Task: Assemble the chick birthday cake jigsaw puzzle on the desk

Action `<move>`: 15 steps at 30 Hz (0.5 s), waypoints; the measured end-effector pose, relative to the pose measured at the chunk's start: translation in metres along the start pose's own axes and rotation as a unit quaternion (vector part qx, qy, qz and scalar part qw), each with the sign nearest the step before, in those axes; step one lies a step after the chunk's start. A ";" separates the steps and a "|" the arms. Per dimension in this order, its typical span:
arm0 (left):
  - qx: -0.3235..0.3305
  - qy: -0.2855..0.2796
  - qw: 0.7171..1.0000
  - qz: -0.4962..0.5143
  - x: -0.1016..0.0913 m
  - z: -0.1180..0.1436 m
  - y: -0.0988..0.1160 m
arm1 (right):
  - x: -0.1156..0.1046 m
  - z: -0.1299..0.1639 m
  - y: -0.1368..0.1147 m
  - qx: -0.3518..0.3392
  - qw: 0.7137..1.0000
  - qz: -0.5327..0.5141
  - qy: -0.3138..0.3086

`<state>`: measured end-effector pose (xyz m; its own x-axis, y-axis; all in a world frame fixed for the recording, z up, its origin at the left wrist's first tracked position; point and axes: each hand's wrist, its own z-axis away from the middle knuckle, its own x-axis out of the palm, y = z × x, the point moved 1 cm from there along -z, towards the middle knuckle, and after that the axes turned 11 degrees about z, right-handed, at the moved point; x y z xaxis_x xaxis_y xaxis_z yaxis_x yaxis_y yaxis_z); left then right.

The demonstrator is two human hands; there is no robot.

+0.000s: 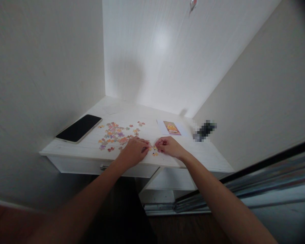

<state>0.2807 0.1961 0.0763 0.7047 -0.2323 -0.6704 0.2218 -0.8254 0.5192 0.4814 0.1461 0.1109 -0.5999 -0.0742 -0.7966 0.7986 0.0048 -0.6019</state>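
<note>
- The person's left hand (pixel 135 150) and right hand (pixel 169 147) meet over the front part of a white desk (pixel 198 156), close together but with a narrow gap between them.
- A few small yellow pieces (pixel 155 154) lie in and just below that gap, right at the tips of both hands' fingers.
- The left fingers are bent, with thumb and forefinger drawn toward each other beside the nearest yellow bits; whether they grip one cannot be told at this size.
- The right fingers are curled inward, tips bunched at the other side of the same bits; whether a piece is pinched there cannot be told either.
- One yellow piece with dark marks lies flat on the desk, slightly nearer the front edge than the fingertips.
- A loose spread of jigsaw pieces (pixel 113 133) in orange, purple, red and grey-green lies to the left of and beyond the left hand, its near part reaching close to that hand.
- Beyond the right hand, a printed card (pixel 171 128) with a yellow figure lies on a white sheet (pixel 161 126).
- A dark-screened tablet (pixel 79 128) lies flat at the desk's left end.
- A pixelated dark object (pixel 204 131) is at the right end.
</note>
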 end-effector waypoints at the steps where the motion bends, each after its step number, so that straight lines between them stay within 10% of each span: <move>1: 0.000 0.000 1.000 0.001 0.000 0.000 0.000 | 0.000 0.002 0.000 0.005 1.000 0.006 0.006; 15: 0.000 -0.006 1.000 0.003 -0.002 -0.001 0.004 | -0.009 0.013 0.006 -0.026 0.999 0.045 0.017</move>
<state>0.2809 0.1934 0.0800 0.6979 -0.2434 -0.6736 0.2172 -0.8242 0.5229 0.4921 0.1335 0.1148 -0.5280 -0.0369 -0.8485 0.8463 0.0609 -0.5293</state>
